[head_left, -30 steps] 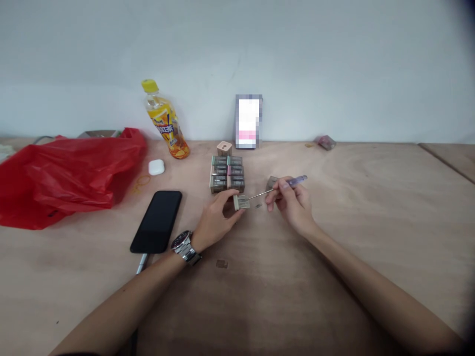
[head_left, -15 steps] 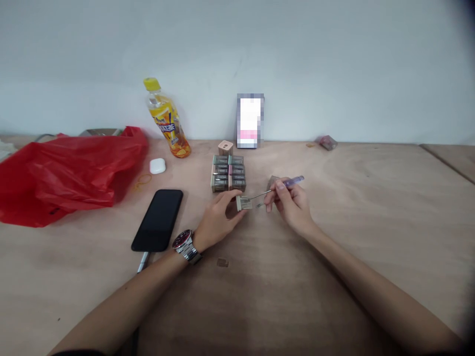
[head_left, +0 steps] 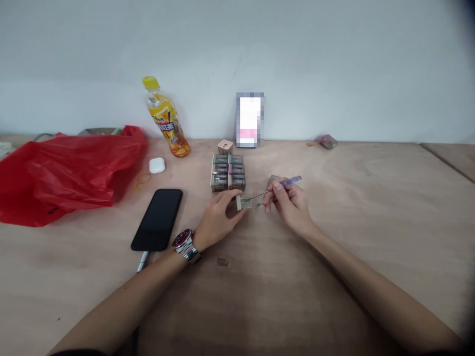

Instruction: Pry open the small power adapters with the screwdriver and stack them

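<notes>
My left hand [head_left: 216, 217] pinches the pale top of a small pencil sharpener [head_left: 244, 202] between thumb and fingers, its slotted side facing right. My right hand [head_left: 291, 202] is closed around a screwdriver [head_left: 290, 182] with a see-through purple handle. The screwdriver's thin shaft points left, and its tip meets the sharpener top. A small metal piece [head_left: 258, 204] shows just left of my right fingertips; whether they hold it I cannot tell. Behind that hand, a greyish see-through case [head_left: 273, 178] is partly hidden. Several boxed sharpeners [head_left: 228, 173] stand in two columns beyond my left hand.
A two-holed pink sharpener [head_left: 225, 147] stands behind the group. Against the wall leans a lit phone [head_left: 249, 118]. To the left are a drink bottle [head_left: 168, 123], white earbud case [head_left: 157, 165], black phone [head_left: 158, 220] and red bag [head_left: 74, 173]. Another small case [head_left: 327, 142] lies back right.
My right hand and the screwdriver handle have shifted very slightly left. The left hand keeps its hold on the sharpener top.
</notes>
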The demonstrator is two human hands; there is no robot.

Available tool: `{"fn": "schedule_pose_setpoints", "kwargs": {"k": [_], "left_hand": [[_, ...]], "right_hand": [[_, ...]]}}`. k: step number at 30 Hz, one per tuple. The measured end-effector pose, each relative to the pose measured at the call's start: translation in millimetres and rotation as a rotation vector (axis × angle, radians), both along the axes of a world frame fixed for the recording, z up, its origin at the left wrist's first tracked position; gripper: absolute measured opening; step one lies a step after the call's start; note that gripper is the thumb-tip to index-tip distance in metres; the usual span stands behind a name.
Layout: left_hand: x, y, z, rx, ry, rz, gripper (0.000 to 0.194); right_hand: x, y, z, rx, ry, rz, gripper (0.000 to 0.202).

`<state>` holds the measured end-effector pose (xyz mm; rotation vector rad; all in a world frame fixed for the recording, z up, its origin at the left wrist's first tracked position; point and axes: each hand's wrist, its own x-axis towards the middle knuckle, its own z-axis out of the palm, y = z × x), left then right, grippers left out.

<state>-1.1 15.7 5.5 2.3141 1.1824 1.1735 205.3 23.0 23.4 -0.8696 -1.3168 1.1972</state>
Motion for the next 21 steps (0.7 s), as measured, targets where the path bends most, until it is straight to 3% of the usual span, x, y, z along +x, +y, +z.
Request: {"fn": "schedule_pose_setpoints", "kwargs": {"k": [21], "left_hand": [[0.7,-0.8,0.8,-0.026,0.0,-0.003,0.039]], "right_hand": [[-1.1,1.5,-1.1,-0.021,0.026,-0.007,0.027]]}}
